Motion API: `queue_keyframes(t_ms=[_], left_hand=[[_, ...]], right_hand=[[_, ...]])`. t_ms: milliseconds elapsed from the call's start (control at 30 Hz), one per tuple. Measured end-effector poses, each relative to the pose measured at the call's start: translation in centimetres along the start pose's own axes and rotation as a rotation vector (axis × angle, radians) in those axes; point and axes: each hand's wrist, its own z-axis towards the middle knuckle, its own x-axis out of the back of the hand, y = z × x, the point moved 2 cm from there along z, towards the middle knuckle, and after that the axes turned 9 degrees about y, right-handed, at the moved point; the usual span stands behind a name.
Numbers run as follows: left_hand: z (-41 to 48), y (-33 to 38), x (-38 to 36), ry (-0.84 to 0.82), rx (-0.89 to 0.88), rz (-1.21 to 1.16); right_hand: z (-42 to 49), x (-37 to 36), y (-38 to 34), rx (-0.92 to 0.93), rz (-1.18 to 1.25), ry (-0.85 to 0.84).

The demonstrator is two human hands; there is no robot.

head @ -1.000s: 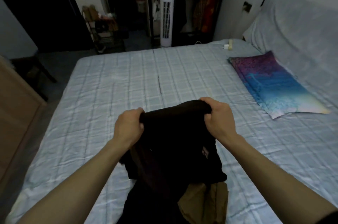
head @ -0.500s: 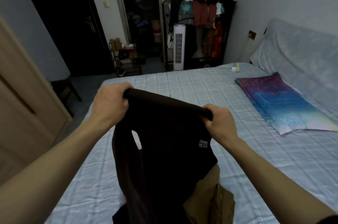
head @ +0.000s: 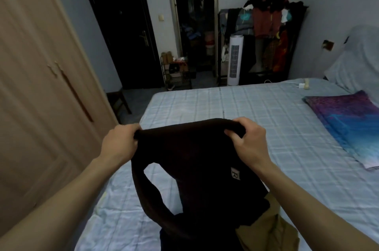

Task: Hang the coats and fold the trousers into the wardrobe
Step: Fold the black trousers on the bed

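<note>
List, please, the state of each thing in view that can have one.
dark garment, held up, hanging over the bed
left hand, grips its top edge
right hand, grips its top edge
tan garment, crumpled on the bed
wardrobe door, closed
black door, closed

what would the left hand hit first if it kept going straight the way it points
The left hand grips the dark garment at its top edge, so that comes first. Beyond it, probably the checked bed sheet, though depth is unclear.
</note>
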Motion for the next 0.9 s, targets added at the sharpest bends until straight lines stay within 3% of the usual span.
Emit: queue_keyframes(t_ms=[233,467,667,900], left_hand=[[-2.3,-2.6,1.0,0.041,-0.085,-0.128],[-5.7,1.2,6.6,0.042,-0.526,-0.337],[-7.5,4.1,6.3,0.079,-0.506,-0.571],[-7.6,3.6,6.2,0.055,-0.544,-0.473]], right_hand=[[-0.9,-1.4,-8.1,0.101,-0.028,0.067],[-6.3,-5.9,-14.4,0.213,-0.145,-0.029],[-9.3,-6.4,-17.3,0.202,-0.124,-0.045],[-11.2,-6.0,-18.0,0.164,0.019,-0.061]])
